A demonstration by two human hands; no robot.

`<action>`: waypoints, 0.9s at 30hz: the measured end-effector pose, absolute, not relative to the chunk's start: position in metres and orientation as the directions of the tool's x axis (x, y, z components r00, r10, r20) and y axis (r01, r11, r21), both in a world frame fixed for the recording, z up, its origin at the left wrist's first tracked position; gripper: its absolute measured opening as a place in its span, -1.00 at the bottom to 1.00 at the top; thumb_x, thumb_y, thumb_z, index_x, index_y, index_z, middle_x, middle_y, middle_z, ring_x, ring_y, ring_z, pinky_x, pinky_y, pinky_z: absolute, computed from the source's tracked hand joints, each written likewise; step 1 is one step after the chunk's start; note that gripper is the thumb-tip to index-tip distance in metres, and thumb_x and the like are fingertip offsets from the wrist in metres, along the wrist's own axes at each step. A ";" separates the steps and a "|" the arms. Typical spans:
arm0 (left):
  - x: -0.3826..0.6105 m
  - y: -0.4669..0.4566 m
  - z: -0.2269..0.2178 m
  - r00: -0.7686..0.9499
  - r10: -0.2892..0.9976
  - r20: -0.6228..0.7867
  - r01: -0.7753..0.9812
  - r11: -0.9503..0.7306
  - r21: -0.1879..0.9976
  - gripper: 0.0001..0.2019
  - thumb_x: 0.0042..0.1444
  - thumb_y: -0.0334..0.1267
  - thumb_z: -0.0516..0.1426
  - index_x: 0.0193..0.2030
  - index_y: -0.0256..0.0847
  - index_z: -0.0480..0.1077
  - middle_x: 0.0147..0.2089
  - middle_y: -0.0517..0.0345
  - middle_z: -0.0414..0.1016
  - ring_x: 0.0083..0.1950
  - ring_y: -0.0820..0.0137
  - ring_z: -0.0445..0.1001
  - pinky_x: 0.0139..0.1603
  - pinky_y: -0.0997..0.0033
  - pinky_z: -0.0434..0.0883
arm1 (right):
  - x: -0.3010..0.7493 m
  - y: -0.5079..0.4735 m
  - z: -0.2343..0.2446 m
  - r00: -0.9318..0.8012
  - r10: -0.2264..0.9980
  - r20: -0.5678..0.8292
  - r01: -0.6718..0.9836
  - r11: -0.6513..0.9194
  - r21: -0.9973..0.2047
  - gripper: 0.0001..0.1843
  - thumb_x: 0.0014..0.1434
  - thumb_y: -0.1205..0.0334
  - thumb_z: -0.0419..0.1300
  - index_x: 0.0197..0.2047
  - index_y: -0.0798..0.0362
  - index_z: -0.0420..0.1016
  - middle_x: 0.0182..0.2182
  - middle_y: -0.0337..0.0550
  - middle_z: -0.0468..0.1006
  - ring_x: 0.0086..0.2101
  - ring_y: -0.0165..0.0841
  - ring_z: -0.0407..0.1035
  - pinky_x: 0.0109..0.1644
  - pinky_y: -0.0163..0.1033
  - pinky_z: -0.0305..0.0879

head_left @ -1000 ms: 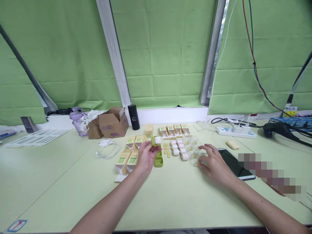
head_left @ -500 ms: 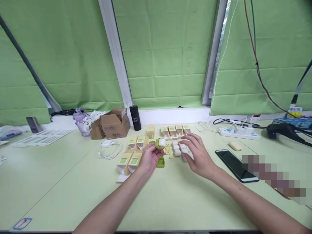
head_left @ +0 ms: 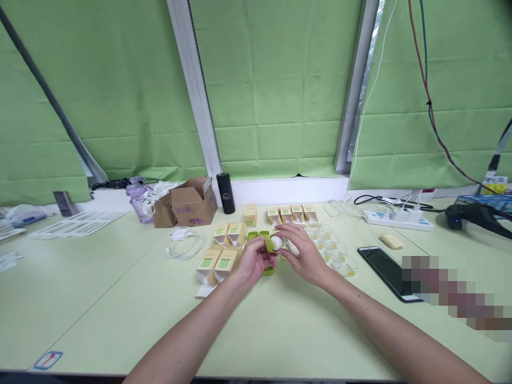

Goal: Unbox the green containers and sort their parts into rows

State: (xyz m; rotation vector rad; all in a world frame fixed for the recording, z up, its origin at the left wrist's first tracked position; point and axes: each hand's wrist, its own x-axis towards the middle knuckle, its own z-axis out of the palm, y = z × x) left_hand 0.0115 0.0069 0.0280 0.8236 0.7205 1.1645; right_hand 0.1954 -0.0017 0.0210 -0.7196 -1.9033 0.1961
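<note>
My left hand (head_left: 253, 261) is closed around a small green case with a white piece in it (head_left: 274, 243), lifted just above the table. My right hand (head_left: 304, 255) has its fingers pinched on the same case from the right side. A second green case (head_left: 268, 271) lies on the table under my hands, and another green piece (head_left: 256, 234) shows just behind them. Yellow cartons with green labels (head_left: 218, 262) lie to the left. Clear plastic pieces (head_left: 335, 252) lie to the right.
A row of open yellow cartons (head_left: 292, 214) stands behind my hands. A black phone (head_left: 387, 271) lies at the right, with a power strip (head_left: 397, 217) behind it. A brown cardboard box (head_left: 191, 202), a black cylinder (head_left: 225, 193) and a white cable (head_left: 184, 244) sit at the back left.
My right hand has moved left from the clear plastic pieces to the green case in my left hand and now pinches it. The left hand has kept hold of the case.
</note>
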 end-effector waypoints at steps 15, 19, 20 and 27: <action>0.010 0.003 0.027 0.146 0.973 0.178 -0.318 -0.124 0.940 -0.67 0.18 0.00 0.33 -0.34 -0.20 0.41 -0.39 0.06 0.57 -0.44 0.41 0.48 -0.37 0.43 0.40 | 0.199 0.004 0.018 -0.290 0.927 0.238 -0.510 0.061 -0.858 -0.53 0.22 -0.20 0.45 -0.13 0.08 0.68 -0.21 -0.01 0.74 -0.24 -0.25 0.64 -0.01 -0.11 0.57; 0.013 0.001 0.027 0.074 0.945 0.320 -0.257 -0.292 0.921 -0.79 0.09 -0.23 0.39 -0.22 -0.20 0.50 -0.23 0.03 0.61 -0.20 0.32 0.57 -0.09 0.37 0.48 | 0.197 0.005 0.014 -0.320 0.929 0.183 -0.528 -0.014 -0.849 -0.49 0.22 -0.20 0.46 -0.11 0.13 0.68 -0.22 0.02 0.75 -0.27 -0.28 0.65 -0.06 -0.17 0.58; 0.013 0.000 0.027 0.061 0.933 0.354 -0.242 -0.330 0.912 -0.78 0.07 -0.29 0.40 -0.18 -0.20 0.52 -0.18 0.02 0.62 -0.13 0.29 0.58 -0.03 0.36 0.48 | 0.196 0.005 0.013 -0.322 0.930 0.177 -0.533 -0.023 -0.846 -0.49 0.22 -0.19 0.46 -0.09 0.13 0.67 -0.21 0.02 0.75 -0.27 -0.28 0.65 -0.07 -0.18 0.58; 0.013 -0.001 0.026 0.107 0.876 0.470 -0.083 -0.463 0.882 -0.56 0.07 -0.48 0.35 0.10 -0.10 0.59 0.12 -0.08 0.64 0.19 0.15 0.54 0.17 0.27 0.41 | 0.194 0.006 0.005 -0.301 0.941 0.156 -0.563 -0.043 -0.825 -0.50 0.17 -0.16 0.51 -0.05 0.04 0.57 -0.23 -0.11 0.74 -0.34 -0.32 0.65 -0.19 -0.21 0.60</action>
